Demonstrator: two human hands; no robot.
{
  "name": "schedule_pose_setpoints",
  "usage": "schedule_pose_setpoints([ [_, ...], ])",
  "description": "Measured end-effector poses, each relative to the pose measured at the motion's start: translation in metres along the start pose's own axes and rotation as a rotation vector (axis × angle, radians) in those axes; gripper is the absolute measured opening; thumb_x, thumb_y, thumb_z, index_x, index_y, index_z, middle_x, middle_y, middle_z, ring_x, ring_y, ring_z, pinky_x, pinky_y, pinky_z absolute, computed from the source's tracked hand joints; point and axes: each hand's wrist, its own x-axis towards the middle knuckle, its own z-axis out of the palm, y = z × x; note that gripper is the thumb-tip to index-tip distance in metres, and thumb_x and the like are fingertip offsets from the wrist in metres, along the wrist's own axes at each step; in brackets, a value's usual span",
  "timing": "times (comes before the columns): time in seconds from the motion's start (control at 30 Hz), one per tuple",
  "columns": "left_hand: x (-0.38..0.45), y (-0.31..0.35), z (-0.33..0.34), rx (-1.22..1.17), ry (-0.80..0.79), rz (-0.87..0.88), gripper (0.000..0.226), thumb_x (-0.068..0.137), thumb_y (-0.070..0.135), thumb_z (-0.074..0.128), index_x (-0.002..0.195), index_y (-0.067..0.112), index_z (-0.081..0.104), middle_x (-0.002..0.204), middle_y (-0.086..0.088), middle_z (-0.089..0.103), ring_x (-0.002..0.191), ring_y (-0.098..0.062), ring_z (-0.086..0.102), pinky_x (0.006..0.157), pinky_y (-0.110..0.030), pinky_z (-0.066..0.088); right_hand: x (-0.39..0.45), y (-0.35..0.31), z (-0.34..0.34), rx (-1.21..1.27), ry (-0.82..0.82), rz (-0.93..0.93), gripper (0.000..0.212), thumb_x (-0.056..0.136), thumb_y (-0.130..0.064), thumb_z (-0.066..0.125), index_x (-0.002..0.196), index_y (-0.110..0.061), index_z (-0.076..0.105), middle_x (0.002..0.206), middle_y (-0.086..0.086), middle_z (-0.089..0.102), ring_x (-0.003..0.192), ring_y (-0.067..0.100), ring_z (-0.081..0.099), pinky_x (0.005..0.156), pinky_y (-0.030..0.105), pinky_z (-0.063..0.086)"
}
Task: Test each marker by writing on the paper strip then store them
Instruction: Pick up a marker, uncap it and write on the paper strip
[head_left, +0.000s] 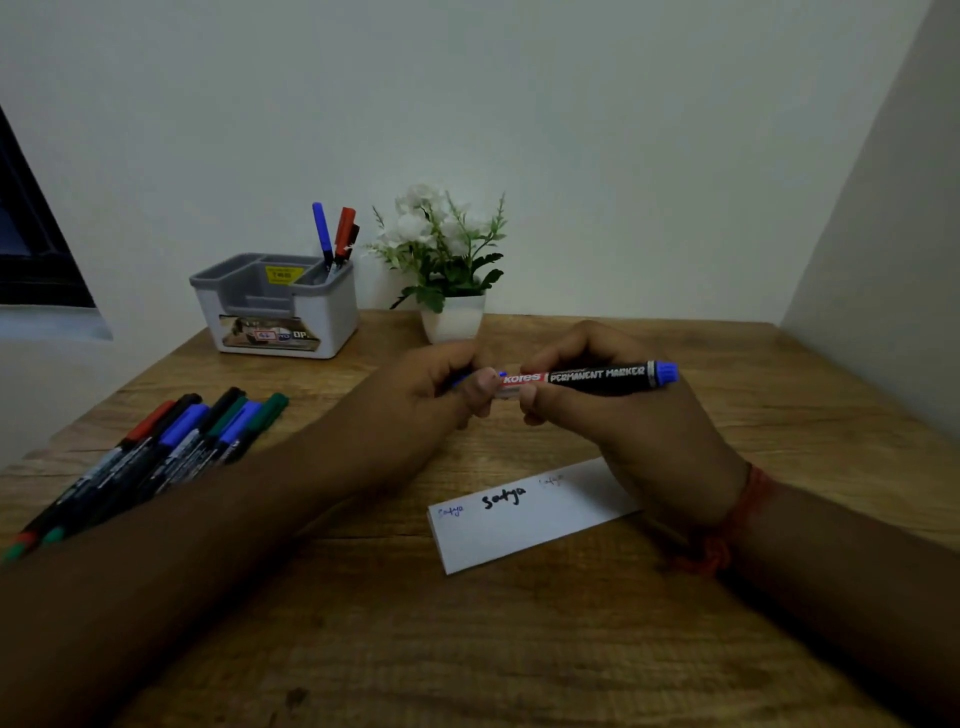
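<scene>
Blue-ended black permanent marker (597, 376) sits in the right hand's (618, 410) grip; left hand (441, 382) pinches its cap: pull straight, steadily.

Two bare forearms reach in from the lower corners, no sleeves in sight. A red thread band (727, 525), wound in several strands, circles the wrist just behind the right hand (613, 410), its knotted end hanging on the inner side. The left hand (431, 389) and its wrist carry no ornament. A short thumbnail shows on the left hand.
</scene>
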Motion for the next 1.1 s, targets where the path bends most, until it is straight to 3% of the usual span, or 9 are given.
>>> schedule_pose_setpoints([
  [0.2,0.002,0.003,0.009,-0.241,-0.015,-0.115,0.032,0.096,0.033,0.042,0.076,0.016,0.060,0.060,0.010,0.054,0.056,-0.001,0.049,0.055,-0.009,0.039,0.002,-0.003,-0.005,-0.095,0.035,-0.059,0.007,0.081,0.005,0.073,0.083,-0.002,0.071,0.076,0.013,0.074,0.069,0.023,0.072,0.069,0.037,0.061],
  [0.37,0.000,0.002,0.018,-0.409,-0.081,-0.220,0.032,0.097,0.029,0.041,0.086,0.008,0.062,0.061,0.002,0.052,0.058,-0.010,0.046,0.055,-0.018,0.043,-0.004,-0.001,-0.006,-0.205,0.018,-0.092,0.005,0.082,0.001,0.072,0.082,-0.004,0.070,0.074,0.010,0.072,0.066,0.020,0.071,0.064,0.035,0.062],
  [0.5,0.003,-0.010,0.006,-0.677,0.126,-0.512,0.033,0.102,0.028,0.040,0.109,0.004,0.062,0.060,0.002,0.053,0.061,-0.012,0.048,0.077,-0.034,0.048,0.004,-0.023,-0.029,-0.063,0.165,-0.235,0.007,0.080,-0.005,0.068,0.074,-0.009,0.066,0.069,0.009,0.067,0.063,0.027,0.066,0.061,0.035,0.055],
  [0.53,0.003,-0.011,0.006,-0.577,0.138,-0.499,0.034,0.101,0.032,0.041,0.110,0.008,0.063,0.062,0.004,0.057,0.061,-0.010,0.050,0.077,-0.034,0.047,0.005,-0.027,-0.035,-0.065,0.185,-0.256,0.007,0.081,-0.007,0.067,0.075,-0.010,0.066,0.069,0.009,0.067,0.064,0.027,0.066,0.062,0.035,0.055],
  [0.63,-0.002,-0.003,0.018,-0.096,0.037,-0.316,0.022,0.099,0.037,0.046,0.100,0.027,0.065,0.071,0.015,0.064,0.061,0.004,0.055,0.062,-0.012,0.041,0.004,-0.018,-0.031,-0.221,0.158,-0.133,0.004,0.086,-0.005,0.067,0.083,-0.008,0.066,0.076,0.009,0.071,0.069,0.020,0.071,0.067,0.030,0.060],
  [0.73,-0.003,0.000,0.021,0.143,0.006,-0.237,0.011,0.096,0.033,0.054,0.105,0.038,0.059,0.094,0.022,0.060,0.086,0.012,0.052,0.063,-0.005,0.038,0.004,-0.002,-0.025,-0.195,0.143,-0.005,0.006,0.089,-0.002,0.064,0.092,-0.004,0.069,0.085,0.010,0.074,0.075,0.023,0.074,0.074,0.032,0.062],
  [0.93,0.000,-0.006,0.028,0.279,-0.045,-0.169,0.019,0.088,0.027,0.069,0.106,0.031,0.064,0.100,0.020,0.058,0.089,0.010,0.050,0.069,-0.002,0.037,0.010,0.005,-0.030,-0.004,0.183,0.172,0.016,0.095,-0.001,0.056,0.095,0.000,0.072,0.095,0.016,0.075,0.087,0.033,0.075,0.079,0.036,0.062],
  [1.1,0.000,-0.010,0.029,0.301,-0.041,-0.138,0.024,0.090,0.040,0.061,0.113,0.032,0.061,0.112,0.017,0.055,0.103,0.003,0.048,0.082,-0.010,0.038,0.014,0.001,-0.028,0.107,0.215,0.252,0.014,0.093,0.003,0.054,0.092,0.004,0.068,0.100,0.025,0.072,0.090,0.035,0.073,0.085,0.040,0.061],
])
